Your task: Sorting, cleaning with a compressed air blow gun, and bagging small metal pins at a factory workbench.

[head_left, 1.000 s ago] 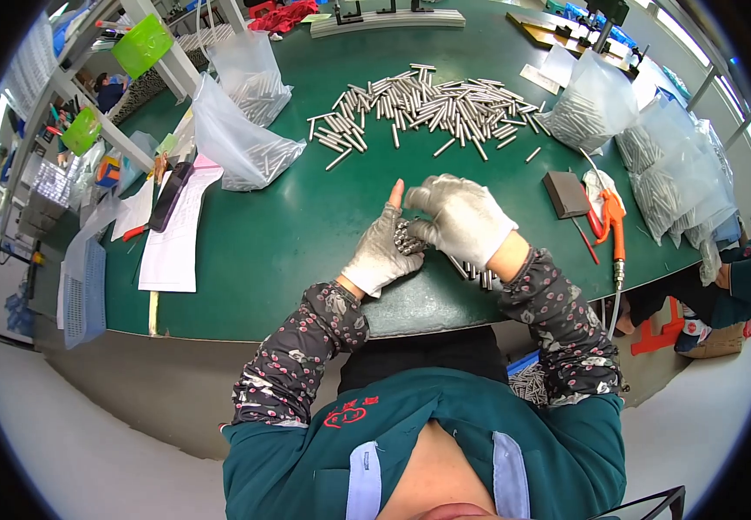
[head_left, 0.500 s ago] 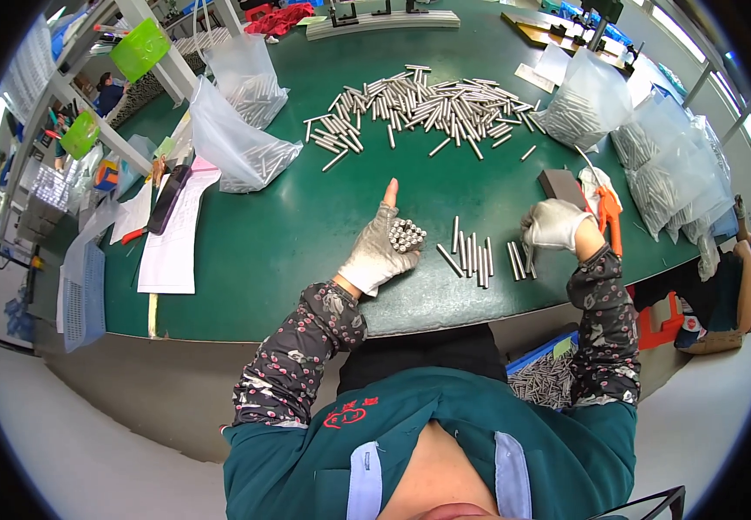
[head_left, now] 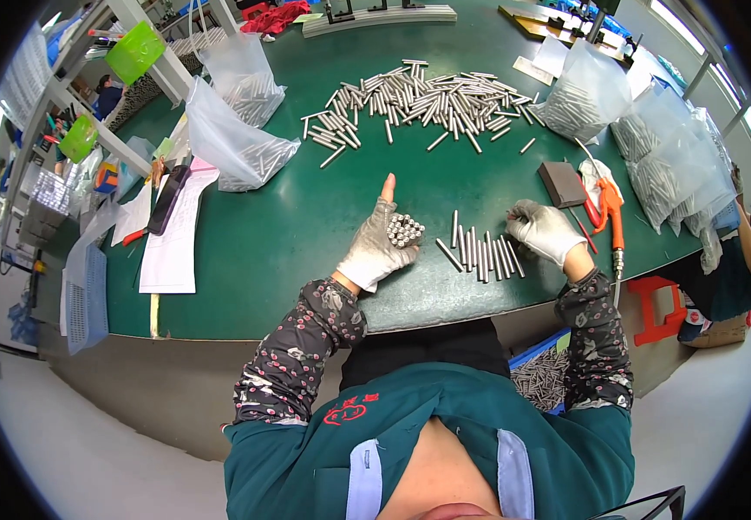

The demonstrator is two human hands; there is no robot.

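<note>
My left hand (head_left: 372,251), in a whitish work glove with the thumb bare and pointing up, is closed around a bundle of short metal pins (head_left: 405,230), their round ends facing up. To its right, a loose row of similar loose pins (head_left: 484,256) lies on the green table, the leftmost ones slanted or set apart. My right hand (head_left: 551,230), also gloved, is just beyond the right end of that row. Its fingers are curled inward; whatever they hold, if anything, is hidden.
A large pile of pins (head_left: 427,104) spreads across the far table (head_left: 306,234). Pin-filled plastic bags (head_left: 585,91) stand on both sides. A dark block (head_left: 562,184) and an orange air gun (head_left: 608,212) lie right of my right hand. Papers (head_left: 170,251) are at left.
My right hand has shifted slightly left and up. The separate group of pins at right now sits against the others as one row. My left hand still holds its bundle.
</note>
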